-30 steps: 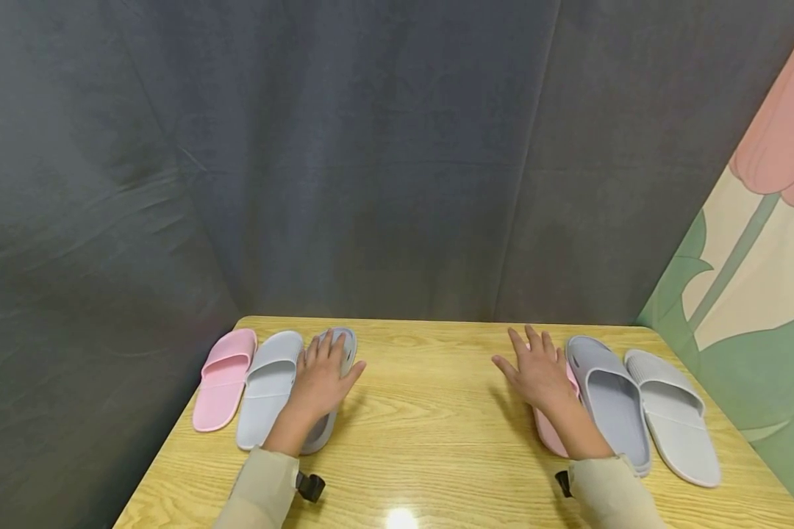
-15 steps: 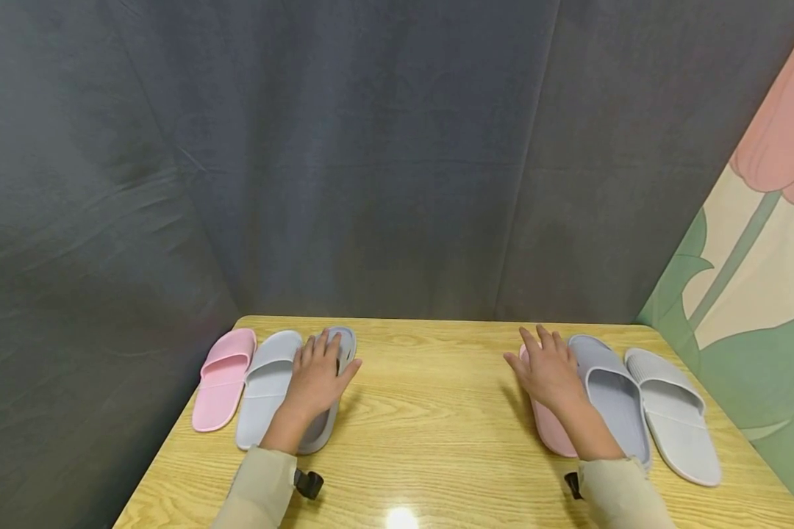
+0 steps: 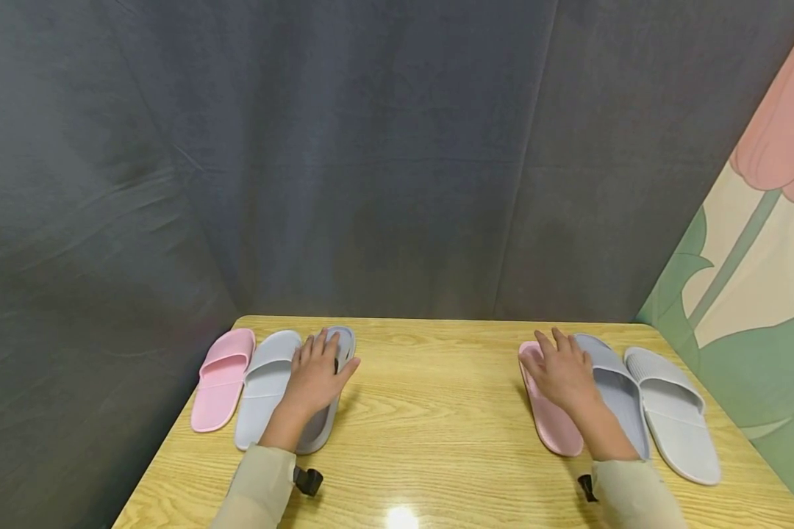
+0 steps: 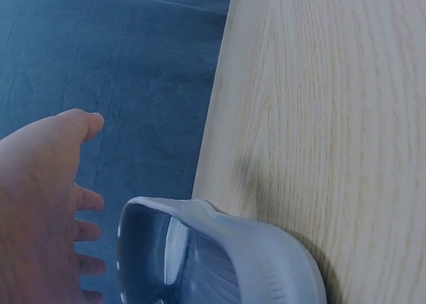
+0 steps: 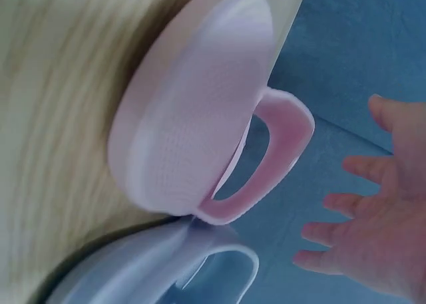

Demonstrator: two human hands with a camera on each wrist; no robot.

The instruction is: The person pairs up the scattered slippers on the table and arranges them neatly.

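My left hand [image 3: 316, 376] hovers with spread fingers over a grey slipper [image 3: 324, 433] at the left; the left wrist view shows a gap between the palm and that slipper's strap [image 4: 266, 251]. Over on the right, my right hand [image 3: 562, 371] hangs with fingers apart above a pink slipper [image 3: 556, 433] and a grey-blue slipper [image 3: 618, 404]. Its fingers stay apart from the pink strap [image 5: 286, 144] in the right wrist view. Neither hand holds anything. Each hand partly covers the slippers beneath it in the head view.
Left of my left hand lie a pale grey-blue slipper [image 3: 258, 411] and a pink slipper [image 3: 215, 408]. A light grey slipper [image 3: 688, 441] lies at the far right. All rest on a wooden table [image 3: 430, 411], with a dark curtain [image 3: 384, 169] behind it.
My right hand has moved to the right, from above the pink slipper toward the grey-blue one, uncovering more of the pink slipper. The left hand has shifted very slightly left. The slippers have stayed put.
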